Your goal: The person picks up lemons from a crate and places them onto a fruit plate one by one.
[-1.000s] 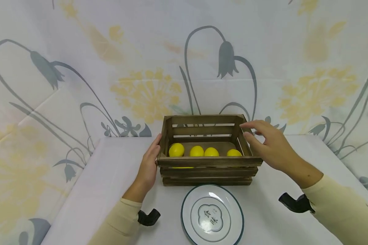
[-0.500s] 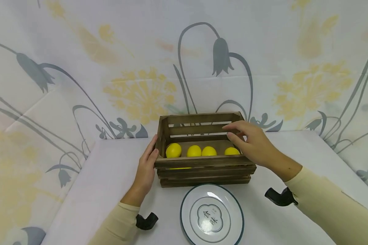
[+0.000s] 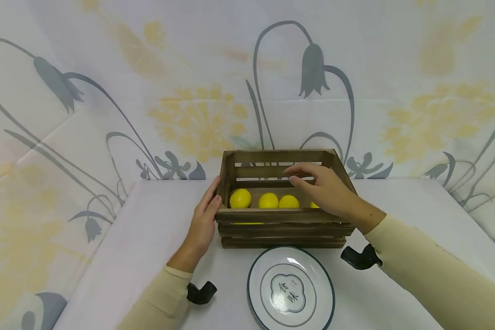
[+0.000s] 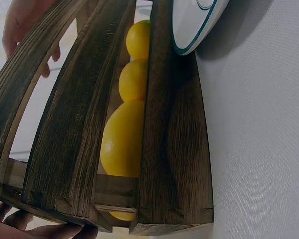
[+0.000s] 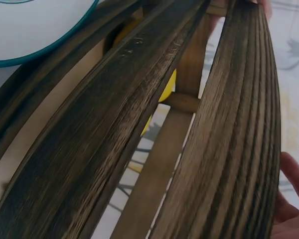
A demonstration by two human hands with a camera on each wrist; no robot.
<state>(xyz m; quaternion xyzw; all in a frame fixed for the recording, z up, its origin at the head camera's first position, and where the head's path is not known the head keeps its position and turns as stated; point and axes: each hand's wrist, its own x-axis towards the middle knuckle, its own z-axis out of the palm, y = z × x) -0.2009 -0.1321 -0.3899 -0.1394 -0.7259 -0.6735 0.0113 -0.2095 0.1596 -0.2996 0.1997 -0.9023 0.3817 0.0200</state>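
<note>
so, the table [image 3: 148,256] under its white cloth was the biggest thing i had in view, with a flowered sheet hung behind it. on it stood the wooden crate [image 3: 284,224], slatted, its long side toward me. inside, along the near wall, lay a row of lemons [image 3: 268,200]; i counted three plainly and a yellow sliver of a fourth behind the right hand. just in front of the crate sat a white plate [image 3: 290,288] with a teal rim, also cutting into the top of both wrist views.

my left hand [image 3: 204,224] lay flat against the crate's left end, fingers straight and pressed to the wood, thumb at the near corner; it gripped nothing. my right hand [image 3: 326,190] reached in over the crate's right half, palm down, wrist above the near rim, fingers loosely bent and pointing left above the lemons. it held nothing that i could see, and i could not tell whether it touched the fruit beneath it. both sleeves were cream.
</note>
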